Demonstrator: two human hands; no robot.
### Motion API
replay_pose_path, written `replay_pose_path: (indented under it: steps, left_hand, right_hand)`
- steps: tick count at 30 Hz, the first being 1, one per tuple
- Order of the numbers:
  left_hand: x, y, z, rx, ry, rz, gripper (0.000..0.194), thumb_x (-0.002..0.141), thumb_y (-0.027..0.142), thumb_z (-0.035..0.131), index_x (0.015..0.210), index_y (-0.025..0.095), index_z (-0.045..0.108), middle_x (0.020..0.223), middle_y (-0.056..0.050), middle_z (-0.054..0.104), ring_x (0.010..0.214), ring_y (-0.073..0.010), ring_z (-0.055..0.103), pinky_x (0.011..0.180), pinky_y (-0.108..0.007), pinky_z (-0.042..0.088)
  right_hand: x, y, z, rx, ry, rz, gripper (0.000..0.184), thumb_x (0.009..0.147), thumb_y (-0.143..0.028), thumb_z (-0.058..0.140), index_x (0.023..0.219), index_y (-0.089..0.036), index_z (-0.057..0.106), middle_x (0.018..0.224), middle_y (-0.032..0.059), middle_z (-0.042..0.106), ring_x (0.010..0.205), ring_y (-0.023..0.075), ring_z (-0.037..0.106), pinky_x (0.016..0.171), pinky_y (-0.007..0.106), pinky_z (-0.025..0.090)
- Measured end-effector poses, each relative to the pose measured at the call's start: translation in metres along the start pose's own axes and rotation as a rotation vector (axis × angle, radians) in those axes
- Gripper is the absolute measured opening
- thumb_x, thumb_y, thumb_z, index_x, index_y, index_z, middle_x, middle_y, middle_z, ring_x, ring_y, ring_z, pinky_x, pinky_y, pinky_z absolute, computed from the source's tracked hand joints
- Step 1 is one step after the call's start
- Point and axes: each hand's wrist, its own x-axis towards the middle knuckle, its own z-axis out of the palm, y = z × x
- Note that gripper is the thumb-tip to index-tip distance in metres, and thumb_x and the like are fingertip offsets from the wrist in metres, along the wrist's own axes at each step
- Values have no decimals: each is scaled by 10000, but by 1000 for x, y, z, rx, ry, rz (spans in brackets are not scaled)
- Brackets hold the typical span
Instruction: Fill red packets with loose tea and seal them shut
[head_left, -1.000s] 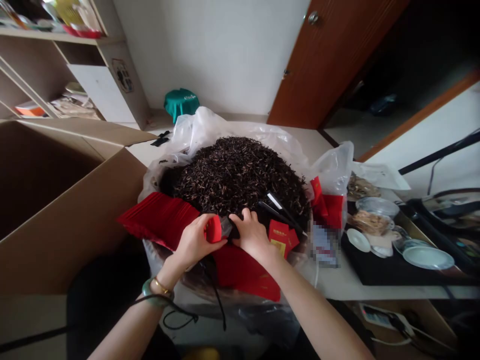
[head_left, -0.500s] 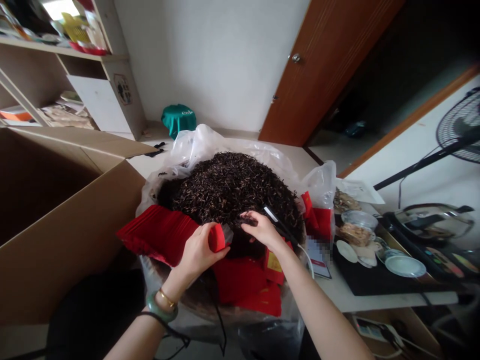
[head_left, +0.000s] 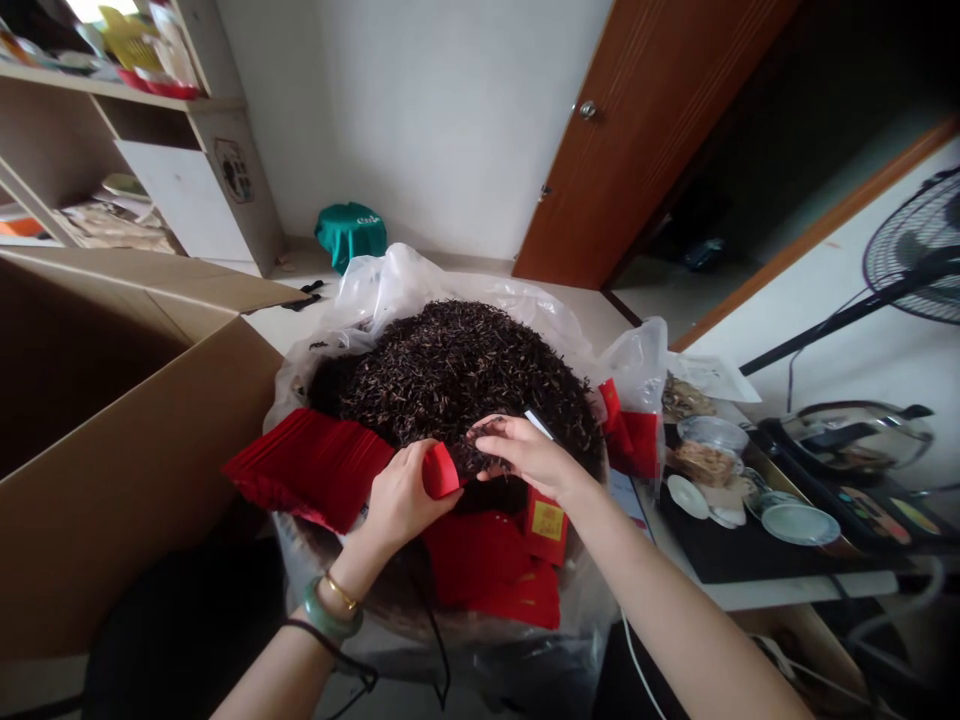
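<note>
My left hand [head_left: 407, 497], closed, grips a small red packet [head_left: 441, 470] whose mouth faces right. Close beside that mouth, my right hand [head_left: 525, 455] curls around a pinch of dark dried tea leaves. Behind both hands rises a large heap of tea leaves [head_left: 465, 365] on a clear plastic liner [head_left: 397, 275]. A fanned stack of red packets [head_left: 315, 465] lies left of my left hand. Below the hands are more red packets [head_left: 487, 570], one with a yellow label [head_left: 547, 520]. A dark, pen-like tool with a white strip [head_left: 538, 424] is partly hidden behind my right hand.
At left stands an open cardboard box [head_left: 150, 460]. On the right a table holds a black mat [head_left: 720, 555], small dishes [head_left: 799, 525], a clear tub [head_left: 709, 450] and a glass-lidded pot [head_left: 847, 440]. More red packets [head_left: 641, 440] sit at the heap's right edge. Cables hang below.
My right hand has gone from beside the packet into the tea heap and come back toward the packet's mouth with leaves. My left hand keeps hold of the packet. The view has shifted slightly.
</note>
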Motion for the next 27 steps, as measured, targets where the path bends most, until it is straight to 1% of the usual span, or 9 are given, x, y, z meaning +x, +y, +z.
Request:
replay_pose_path:
  steps: [3, 6, 10, 12, 15, 19, 21, 24, 27]
  left_hand:
    - [0, 2, -1, -14, -20, -22, 560, 658, 361, 730, 1150, 194, 523, 1077, -84, 674, 967, -257, 658, 821, -365, 531]
    - [0, 2, -2, -31, -28, -39, 562, 650, 344, 737, 1148, 203, 518, 1099, -77, 669, 977, -253, 655, 813, -352, 530]
    - [0, 2, -1, -68, -10, -72, 580, 636, 331, 745, 1151, 211, 508, 1088, -64, 671, 971, -242, 657, 796, -337, 531]
    - [-1, 1, 0, -85, -2, -80, 590, 635, 329, 743, 1158, 206, 499, 1083, -64, 671, 973, -242, 656, 796, -339, 532]
    - [-3, 0, 1, -93, 14, -71, 582, 644, 332, 735, 1155, 199, 490, 1091, -72, 663, 983, -245, 651, 794, -349, 534]
    - [-5, -2, 4, -107, 60, -48, 586, 649, 333, 730, 1160, 203, 472, 1102, -76, 648, 993, -245, 646, 791, -352, 537]
    - [-5, -2, 4, -122, 65, -57, 613, 638, 334, 739, 1168, 201, 461, 1096, -77, 645, 989, -246, 647, 782, -352, 540]
    - [-5, -2, 3, -146, 57, -90, 655, 619, 331, 753, 1183, 196, 449, 1079, -77, 647, 962, -242, 653, 768, -350, 542]
    - [-5, -2, 2, -154, 42, -121, 686, 614, 324, 754, 1207, 190, 437, 1071, -77, 646, 956, -245, 654, 758, -353, 542]
  right_hand:
    - [1, -3, 4, -185, 23, -43, 221, 656, -177, 706, 849, -174, 597, 835, -10, 599, 696, 118, 587, 534, 253, 573]
    - [-1, -10, 10, -469, 27, -107, 192, 701, -173, 658, 885, -177, 602, 835, -7, 607, 654, 125, 595, 575, 295, 569]
    - [-6, -16, 20, -914, 91, -280, 225, 696, -113, 662, 912, -164, 627, 920, 41, 647, 840, 178, 631, 814, 356, 521]
    - [-6, -16, 24, -1034, 133, -350, 270, 678, -83, 673, 932, -162, 627, 980, 64, 648, 944, 194, 619, 887, 358, 483]
    - [-6, -15, 28, -1057, 134, -369, 333, 700, -86, 663, 1014, -178, 603, 1016, 69, 657, 982, 194, 625, 886, 346, 479]
    - [-6, -15, 32, -1004, 44, -329, 360, 741, -102, 647, 1081, -202, 580, 1011, 54, 672, 981, 183, 642, 869, 331, 488]
    - [-5, -14, 33, -1006, 8, -369, 355, 743, -79, 629, 1074, -194, 577, 1011, 56, 662, 977, 175, 636, 877, 331, 485]
    - [-3, -9, 35, -1020, 15, -452, 338, 727, -48, 615, 1041, -163, 569, 1034, 77, 629, 980, 171, 613, 890, 334, 481]
    - [-1, -6, 37, -984, 3, -408, 322, 742, -74, 618, 1044, -163, 551, 1009, 75, 635, 954, 170, 622, 860, 335, 493]
